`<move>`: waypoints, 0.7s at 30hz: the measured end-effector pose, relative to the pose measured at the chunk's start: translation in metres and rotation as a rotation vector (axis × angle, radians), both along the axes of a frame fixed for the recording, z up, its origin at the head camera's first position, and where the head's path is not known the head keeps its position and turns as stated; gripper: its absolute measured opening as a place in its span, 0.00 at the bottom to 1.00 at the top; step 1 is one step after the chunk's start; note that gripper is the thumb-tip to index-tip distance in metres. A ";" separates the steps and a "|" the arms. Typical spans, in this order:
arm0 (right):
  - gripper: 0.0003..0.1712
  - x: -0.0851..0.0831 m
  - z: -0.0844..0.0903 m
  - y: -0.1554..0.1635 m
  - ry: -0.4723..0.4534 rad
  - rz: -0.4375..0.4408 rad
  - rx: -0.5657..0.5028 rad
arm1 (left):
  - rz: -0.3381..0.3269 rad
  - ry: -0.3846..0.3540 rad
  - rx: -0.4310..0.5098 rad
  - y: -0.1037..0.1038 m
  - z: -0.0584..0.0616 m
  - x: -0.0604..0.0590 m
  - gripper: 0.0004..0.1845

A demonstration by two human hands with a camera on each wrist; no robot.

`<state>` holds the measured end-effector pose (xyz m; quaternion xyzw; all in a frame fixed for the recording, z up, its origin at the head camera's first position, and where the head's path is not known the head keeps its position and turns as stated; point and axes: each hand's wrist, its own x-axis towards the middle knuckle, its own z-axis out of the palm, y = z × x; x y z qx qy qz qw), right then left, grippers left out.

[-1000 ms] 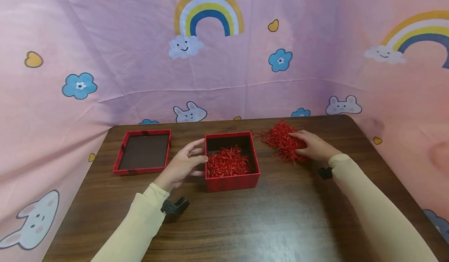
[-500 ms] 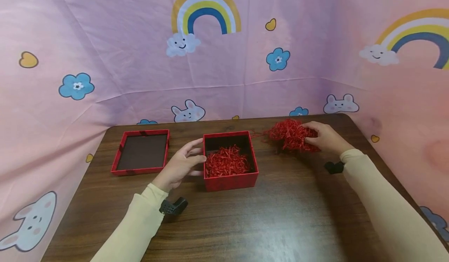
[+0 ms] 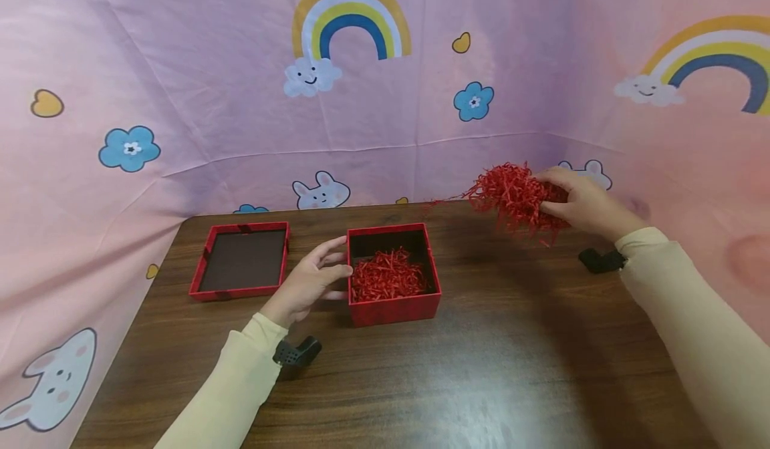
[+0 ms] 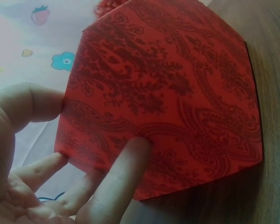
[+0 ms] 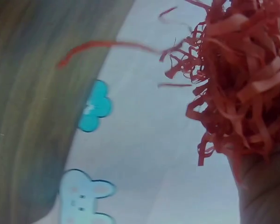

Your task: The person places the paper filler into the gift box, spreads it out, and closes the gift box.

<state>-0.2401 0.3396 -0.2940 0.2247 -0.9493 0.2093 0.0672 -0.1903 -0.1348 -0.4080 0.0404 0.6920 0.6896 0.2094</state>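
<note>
Two hands in our view, right hand (image 3: 586, 203) with fingers curled round a clump of red paper shreds (image 3: 516, 196) lifted above the surface (image 3: 481, 369), left hand (image 3: 307, 282) with straight fingers against the red box (image 3: 394, 305) holding more shreds, lid (image 3: 240, 292) further left.

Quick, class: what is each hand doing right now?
Left hand: open, fingers resting against the side of the red box.
Right hand: gripping a clump of red shredded paper, lifted above the table.

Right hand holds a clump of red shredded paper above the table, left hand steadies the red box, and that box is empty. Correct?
Not quite: the red box already holds shredded paper, as the head view shows. The right hand, clump and left hand are as stated.
</note>
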 end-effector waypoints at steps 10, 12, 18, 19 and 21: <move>0.24 0.015 0.039 -0.022 0.129 0.092 0.010 | 0.003 0.007 -0.002 0.000 0.000 0.001 0.36; 0.24 0.016 0.044 -0.026 0.164 0.112 -0.006 | 0.007 0.004 -0.004 0.000 -0.001 0.001 0.36; 0.25 0.022 0.063 -0.032 0.224 0.170 -0.061 | 0.025 -0.003 -0.008 0.001 -0.002 0.001 0.36; 0.26 0.023 0.066 -0.032 0.228 0.174 -0.067 | 0.025 -0.001 -0.009 0.001 -0.002 0.001 0.36; 0.26 0.027 0.072 -0.033 0.235 0.180 -0.075 | 0.028 0.002 -0.014 0.001 -0.003 0.001 0.36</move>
